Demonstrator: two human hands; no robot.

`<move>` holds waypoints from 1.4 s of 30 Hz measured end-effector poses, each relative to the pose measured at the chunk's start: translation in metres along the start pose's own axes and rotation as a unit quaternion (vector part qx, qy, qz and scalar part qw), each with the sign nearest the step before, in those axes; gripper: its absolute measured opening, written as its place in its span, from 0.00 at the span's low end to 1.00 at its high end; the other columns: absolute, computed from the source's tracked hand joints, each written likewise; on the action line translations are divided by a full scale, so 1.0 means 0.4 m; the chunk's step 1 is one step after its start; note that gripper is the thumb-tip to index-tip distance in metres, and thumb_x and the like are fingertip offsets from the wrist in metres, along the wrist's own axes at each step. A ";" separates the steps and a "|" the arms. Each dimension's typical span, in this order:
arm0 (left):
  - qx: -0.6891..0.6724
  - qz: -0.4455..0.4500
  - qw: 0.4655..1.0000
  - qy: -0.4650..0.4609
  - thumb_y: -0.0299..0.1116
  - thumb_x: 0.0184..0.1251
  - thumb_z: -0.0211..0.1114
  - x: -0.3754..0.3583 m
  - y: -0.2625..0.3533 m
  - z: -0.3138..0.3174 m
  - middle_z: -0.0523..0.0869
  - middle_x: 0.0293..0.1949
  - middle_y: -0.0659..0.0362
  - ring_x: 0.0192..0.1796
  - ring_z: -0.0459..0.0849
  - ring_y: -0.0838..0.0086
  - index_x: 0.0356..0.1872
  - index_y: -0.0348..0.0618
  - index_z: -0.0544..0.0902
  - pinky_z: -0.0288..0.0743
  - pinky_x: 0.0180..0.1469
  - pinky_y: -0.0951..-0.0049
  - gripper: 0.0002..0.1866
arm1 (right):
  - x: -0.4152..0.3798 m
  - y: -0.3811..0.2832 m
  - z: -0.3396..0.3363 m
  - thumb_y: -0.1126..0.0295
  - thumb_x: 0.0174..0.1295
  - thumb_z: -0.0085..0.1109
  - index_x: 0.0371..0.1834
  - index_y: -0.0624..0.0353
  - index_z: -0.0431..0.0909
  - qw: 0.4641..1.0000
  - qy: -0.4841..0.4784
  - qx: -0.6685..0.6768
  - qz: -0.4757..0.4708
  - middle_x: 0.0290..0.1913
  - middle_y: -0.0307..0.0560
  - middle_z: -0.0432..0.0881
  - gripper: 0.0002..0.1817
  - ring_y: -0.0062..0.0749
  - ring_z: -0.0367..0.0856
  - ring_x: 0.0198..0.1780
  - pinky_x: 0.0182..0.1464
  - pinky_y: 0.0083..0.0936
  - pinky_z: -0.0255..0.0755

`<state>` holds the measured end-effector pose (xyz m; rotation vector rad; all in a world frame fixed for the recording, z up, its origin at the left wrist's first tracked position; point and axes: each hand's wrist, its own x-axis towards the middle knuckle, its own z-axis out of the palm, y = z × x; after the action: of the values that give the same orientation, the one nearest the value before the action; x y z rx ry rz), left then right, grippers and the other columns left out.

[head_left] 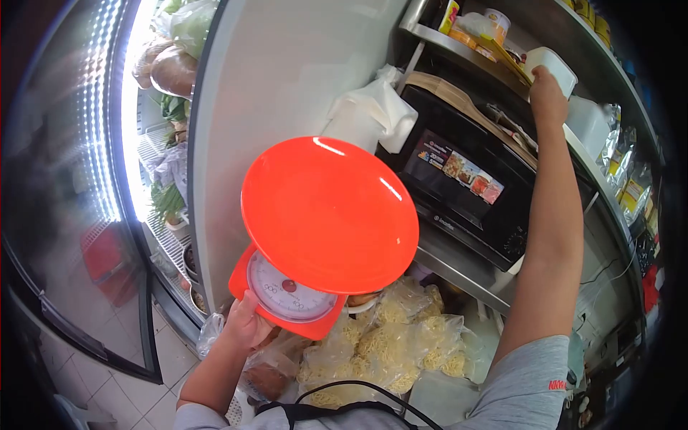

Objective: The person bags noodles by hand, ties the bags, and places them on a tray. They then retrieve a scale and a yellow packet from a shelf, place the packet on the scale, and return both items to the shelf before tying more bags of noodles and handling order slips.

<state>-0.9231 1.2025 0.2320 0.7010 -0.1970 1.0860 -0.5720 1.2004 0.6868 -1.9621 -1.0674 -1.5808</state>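
Note:
My left hand [247, 324] grips the lower left corner of an orange kitchen scale [304, 287] with a round white dial. A wide, bare orange pan [330, 215] sits on top of the scale and tilts toward me. My right hand [548, 100] is stretched up to the steel shelf at the upper right, its fingers closed on the near edge of a white plastic container [557, 66]. The fingertips of that hand are partly hidden. A second whitish container [588, 123] stands beside it on the shelf.
A black microwave [459, 179] sits under the shelf, with a white plastic bag [376, 107] beside it. Bags of yellow noodles [387, 344] lie below the scale. At left, a glass fridge door [79, 215] stands open before shelves of vegetables. Foil packets [631, 179] line the right shelf.

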 end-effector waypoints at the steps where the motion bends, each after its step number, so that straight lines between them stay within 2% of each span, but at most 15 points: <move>1: -0.001 -0.004 1.000 -0.007 0.49 0.61 0.48 0.013 -0.007 0.003 0.62 0.59 0.53 0.60 0.64 0.63 0.60 0.41 0.54 0.60 0.59 0.59 0.32 | 0.003 0.013 0.002 0.67 0.54 0.40 0.45 0.46 0.71 0.999 0.044 0.004 -0.014 0.47 0.45 0.73 0.15 0.43 0.73 0.47 0.45 0.41 0.66; 3: 0.000 -0.018 1.000 -0.013 0.50 0.61 0.47 0.039 -0.017 0.027 0.62 0.59 0.54 0.60 0.63 0.63 0.61 0.41 0.53 0.60 0.59 0.59 0.32 | -0.005 0.023 -0.001 0.68 0.51 0.42 0.49 0.44 0.68 0.994 0.093 0.021 -0.052 0.49 0.45 0.71 0.19 0.40 0.70 0.50 0.48 0.44 0.64; 6: -0.003 -0.029 0.999 -0.019 0.51 0.61 0.46 0.089 -0.040 0.073 0.62 0.59 0.54 0.60 0.63 0.64 0.61 0.42 0.53 0.60 0.59 0.59 0.32 | -0.054 -0.027 0.014 0.64 0.47 0.47 0.57 0.41 0.61 0.968 0.067 -0.076 -0.231 0.56 0.43 0.64 0.28 0.37 0.62 0.58 0.54 0.49 0.58; 10: -0.023 -0.055 0.998 -0.038 0.52 0.61 0.45 0.136 -0.057 0.094 0.62 0.59 0.56 0.60 0.63 0.65 0.60 0.42 0.54 0.60 0.58 0.59 0.32 | -0.112 -0.107 0.036 0.53 0.43 0.54 0.62 0.39 0.55 0.971 -0.183 -0.101 -0.112 0.63 0.44 0.54 0.38 0.41 0.50 0.65 0.59 0.52 0.48; 13: -0.004 -0.054 0.997 -0.053 0.52 0.62 0.44 0.149 -0.075 0.053 0.63 0.59 0.56 0.60 0.63 0.67 0.60 0.43 0.55 0.61 0.58 0.61 0.31 | -0.194 -0.157 0.072 0.50 0.44 0.56 0.60 0.47 0.58 0.976 -0.119 -0.140 -0.113 0.62 0.49 0.55 0.37 0.43 0.55 0.62 0.58 0.50 0.50; 16: -0.013 -0.065 0.997 -0.037 0.51 0.62 0.44 0.133 -0.095 0.005 0.64 0.58 0.56 0.59 0.65 0.68 0.60 0.43 0.56 0.62 0.57 0.62 0.30 | -0.302 -0.177 0.098 0.57 0.45 0.55 0.58 0.48 0.61 0.976 0.037 0.091 -0.192 0.59 0.50 0.59 0.32 0.43 0.60 0.59 0.57 0.44 0.54; 17: -0.022 -0.067 0.997 -0.031 0.50 0.62 0.45 0.126 -0.104 -0.010 0.65 0.57 0.56 0.58 0.66 0.67 0.59 0.43 0.57 0.64 0.56 0.62 0.29 | -0.355 -0.181 0.092 0.61 0.45 0.55 0.54 0.52 0.64 0.967 0.032 0.175 -0.183 0.55 0.50 0.64 0.29 0.44 0.62 0.57 0.55 0.37 0.58; 20: -0.048 -0.064 0.997 -0.022 0.48 0.62 0.47 0.124 -0.112 0.002 0.68 0.55 0.55 0.56 0.69 0.66 0.58 0.43 0.58 0.66 0.54 0.61 0.27 | -0.472 -0.118 0.227 0.62 0.46 0.54 0.52 0.55 0.65 0.902 -0.138 0.380 -0.151 0.52 0.53 0.66 0.27 0.47 0.63 0.55 0.54 0.36 0.60; 22: -0.059 -0.069 0.996 0.003 0.48 0.62 0.47 0.120 -0.134 -0.005 0.68 0.55 0.55 0.55 0.69 0.66 0.57 0.42 0.59 0.66 0.54 0.60 0.27 | -0.554 -0.097 0.242 0.61 0.46 0.54 0.52 0.57 0.65 0.888 -0.232 0.370 -0.143 0.51 0.57 0.66 0.27 0.50 0.63 0.55 0.54 0.35 0.60; 24: -0.025 -0.072 0.997 -0.003 0.50 0.62 0.46 0.120 -0.150 -0.004 0.66 0.57 0.56 0.57 0.67 0.67 0.59 0.42 0.57 0.64 0.56 0.61 0.29 | -0.649 -0.093 0.202 0.60 0.45 0.56 0.52 0.59 0.65 0.893 -0.239 0.361 -0.121 0.52 0.60 0.64 0.28 0.50 0.62 0.55 0.56 0.35 0.59; 30: 0.002 -0.090 0.995 0.032 0.51 0.62 0.46 0.093 -0.185 -0.055 0.67 0.56 0.56 0.57 0.67 0.66 0.58 0.42 0.58 0.63 0.56 0.60 0.29 | -0.935 -0.059 0.035 0.60 0.41 0.61 0.44 0.59 0.70 0.912 -0.181 0.327 -0.169 0.46 0.54 0.70 0.26 0.50 0.65 0.52 0.52 0.37 0.59; 33: -0.005 -0.099 0.995 0.027 0.51 0.62 0.46 0.078 -0.183 -0.063 0.67 0.56 0.55 0.57 0.68 0.66 0.58 0.42 0.58 0.64 0.56 0.59 0.29 | -1.076 0.004 -0.019 0.60 0.40 0.62 0.43 0.59 0.70 0.895 -0.280 0.345 -0.041 0.45 0.53 0.70 0.25 0.50 0.65 0.51 0.54 0.37 0.58; 36: -0.014 -0.109 0.993 0.035 0.51 0.62 0.46 0.063 -0.191 -0.066 0.63 0.58 0.54 0.58 0.65 0.64 0.60 0.43 0.56 0.64 0.56 0.57 0.30 | -1.269 0.114 -0.019 0.59 0.39 0.63 0.46 0.58 0.70 0.766 -0.544 0.336 0.060 0.49 0.54 0.69 0.28 0.49 0.64 0.54 0.57 0.37 0.55; 39: -0.015 -0.105 0.994 0.039 0.51 0.62 0.46 0.055 -0.185 -0.053 0.59 0.61 0.53 0.61 0.62 0.62 0.61 0.43 0.52 0.62 0.58 0.56 0.31 | -1.379 0.182 -0.045 0.58 0.37 0.66 0.54 0.58 0.63 0.699 -0.657 0.279 -0.043 0.54 0.54 0.65 0.37 0.49 0.62 0.56 0.58 0.34 0.56; 42: -0.026 -0.123 0.992 0.024 0.51 0.61 0.47 0.052 -0.192 -0.047 0.59 0.61 0.55 0.61 0.62 0.63 0.61 0.44 0.53 0.59 0.59 0.56 0.32 | -1.453 0.202 -0.047 0.58 0.35 0.67 0.60 0.59 0.54 0.732 -0.620 0.281 0.027 0.58 0.58 0.60 0.46 0.49 0.60 0.58 0.58 0.33 0.57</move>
<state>-0.8505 1.2082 0.1946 0.6334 -0.0937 0.8577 -0.5616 0.9569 0.1529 -2.3876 -1.5878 0.3928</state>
